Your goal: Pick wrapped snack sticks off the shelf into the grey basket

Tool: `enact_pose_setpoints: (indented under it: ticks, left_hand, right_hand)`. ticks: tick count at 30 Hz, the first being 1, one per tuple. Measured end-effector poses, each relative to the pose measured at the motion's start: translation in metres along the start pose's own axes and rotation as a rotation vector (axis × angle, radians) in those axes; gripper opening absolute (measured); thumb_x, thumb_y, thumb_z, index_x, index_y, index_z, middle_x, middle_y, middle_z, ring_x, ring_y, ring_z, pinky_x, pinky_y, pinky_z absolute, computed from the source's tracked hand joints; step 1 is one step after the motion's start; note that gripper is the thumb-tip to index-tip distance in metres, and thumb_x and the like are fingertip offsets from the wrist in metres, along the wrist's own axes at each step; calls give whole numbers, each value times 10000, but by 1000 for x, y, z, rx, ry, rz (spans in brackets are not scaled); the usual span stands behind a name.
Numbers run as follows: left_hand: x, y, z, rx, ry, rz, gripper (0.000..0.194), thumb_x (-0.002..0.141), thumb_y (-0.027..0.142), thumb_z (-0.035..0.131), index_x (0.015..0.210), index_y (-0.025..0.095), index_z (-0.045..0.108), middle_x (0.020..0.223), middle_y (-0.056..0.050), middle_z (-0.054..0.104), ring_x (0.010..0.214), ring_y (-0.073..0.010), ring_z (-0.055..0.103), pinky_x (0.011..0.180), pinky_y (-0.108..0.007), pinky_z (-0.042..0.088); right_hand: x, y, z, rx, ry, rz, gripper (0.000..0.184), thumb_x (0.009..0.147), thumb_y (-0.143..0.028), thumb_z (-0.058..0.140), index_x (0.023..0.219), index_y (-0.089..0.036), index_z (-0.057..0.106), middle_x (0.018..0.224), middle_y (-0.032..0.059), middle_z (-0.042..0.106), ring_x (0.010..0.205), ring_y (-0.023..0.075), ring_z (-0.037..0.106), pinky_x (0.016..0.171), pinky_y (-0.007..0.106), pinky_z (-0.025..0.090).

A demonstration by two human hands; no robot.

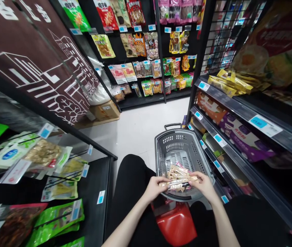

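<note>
A grey plastic shopping basket [201, 154] with a dark handle stands in front of my knees. Over its near end, a shiny tan snack packet [178, 184] is stretched sideways between my two hands. My left hand [156, 188] pinches its left end with thumb and fingers. The right end is gripped by my right hand [204, 185]. Just behind it, several tan and pink packets [178, 171] lie in the basket; where they meet the held one is hard to make out. A red shiny object [177, 224] shows below the basket between my legs.
Close on the right runs a shelf unit [220, 97] with yellow packets [230, 82] and purple boxes [247, 139]. Bagged snacks hang on a left rack [89, 192] and on a back wall display [138, 99]. A cardboard box [106, 111] sits on the pale floor [133, 133].
</note>
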State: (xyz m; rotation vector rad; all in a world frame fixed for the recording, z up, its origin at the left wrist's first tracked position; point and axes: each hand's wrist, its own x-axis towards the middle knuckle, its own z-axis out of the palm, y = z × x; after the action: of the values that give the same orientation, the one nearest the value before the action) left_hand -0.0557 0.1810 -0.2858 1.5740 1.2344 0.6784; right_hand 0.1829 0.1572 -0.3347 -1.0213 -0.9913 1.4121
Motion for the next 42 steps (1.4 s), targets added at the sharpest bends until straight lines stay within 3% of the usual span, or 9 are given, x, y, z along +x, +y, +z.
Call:
enact_pose_setpoints:
  ticks: [5, 10, 15, 18, 22, 27, 32, 36, 42]
  left_hand:
    - [-2, 2, 0, 95, 23, 15, 354, 659, 344, 675, 859, 57, 721, 634, -89, 667, 516, -125, 558, 505, -197, 409]
    - [-2, 8, 1, 92, 45, 24, 270, 644, 312, 708, 796, 91, 735, 726, -89, 694, 635, -135, 595, 573, -184, 425]
    - [-1, 11, 3, -179, -26, -130, 379, 567, 345, 775, 818, 69, 712, 662, -86, 676, 499, -139, 586, 475, -216, 456]
    - [0, 11, 3, -286, -69, -158, 449, 534, 399, 790, 816, 66, 689, 790, -116, 687, 508, -152, 604, 454, -242, 486]
    - [-1, 16, 0, -634, -61, -237, 365, 563, 298, 804, 811, 58, 684, 1028, -147, 652, 670, -136, 651, 584, -187, 533]
    - [-1, 20, -6, -872, -96, -198, 464, 607, 299, 785, 963, 23, 671, 1025, -163, 650, 879, -178, 648, 794, -187, 522]
    - [0, 15, -2, -662, -72, -241, 486, 587, 281, 799, 981, 37, 654, 954, -169, 670, 860, -203, 660, 700, -189, 535]
    - [1, 13, 4, -457, -67, -289, 538, 637, 424, 741, 976, 18, 641, 884, -181, 678, 657, -176, 663, 567, -224, 535]
    - [1, 10, 5, -361, -138, -268, 531, 584, 446, 757, 889, 22, 665, 754, -145, 685, 632, -182, 653, 608, -272, 539]
  right_hand:
    - [3, 1, 3, -56, 42, -14, 392, 524, -427, 750, 747, -139, 606, 667, 11, 575, 532, 111, 492, 509, 238, 412]
    - [5, 4, 5, 12, 93, -45, 324, 522, -388, 757, 679, -144, 613, 639, 17, 570, 560, 124, 490, 494, 227, 393]
    - [5, 7, 3, 116, 117, -31, 324, 539, -391, 762, 692, -152, 608, 645, 10, 560, 591, 128, 512, 522, 227, 426]
    - [4, 7, 2, 208, 111, -4, 364, 569, -447, 744, 746, -164, 600, 680, 11, 564, 603, 143, 543, 523, 252, 457]
    - [3, 5, 1, 303, 110, 19, 441, 599, -535, 707, 798, -150, 628, 813, 79, 640, 719, 199, 620, 663, 324, 504]
    - [6, 6, -3, 241, 127, -55, 515, 561, -560, 720, 860, -144, 666, 893, 123, 667, 806, 246, 636, 722, 360, 505]
    - [8, 10, -7, 40, 226, -51, 394, 547, -493, 743, 644, -122, 651, 576, 41, 597, 540, 161, 542, 496, 264, 445]
    - [6, 10, -6, 21, 162, -19, 426, 562, -497, 733, 736, -111, 682, 667, 59, 639, 603, 180, 568, 544, 280, 473]
    - [1, 10, 5, 102, -42, 97, 535, 593, -504, 722, 923, -86, 667, 846, 125, 675, 669, 226, 636, 636, 354, 522]
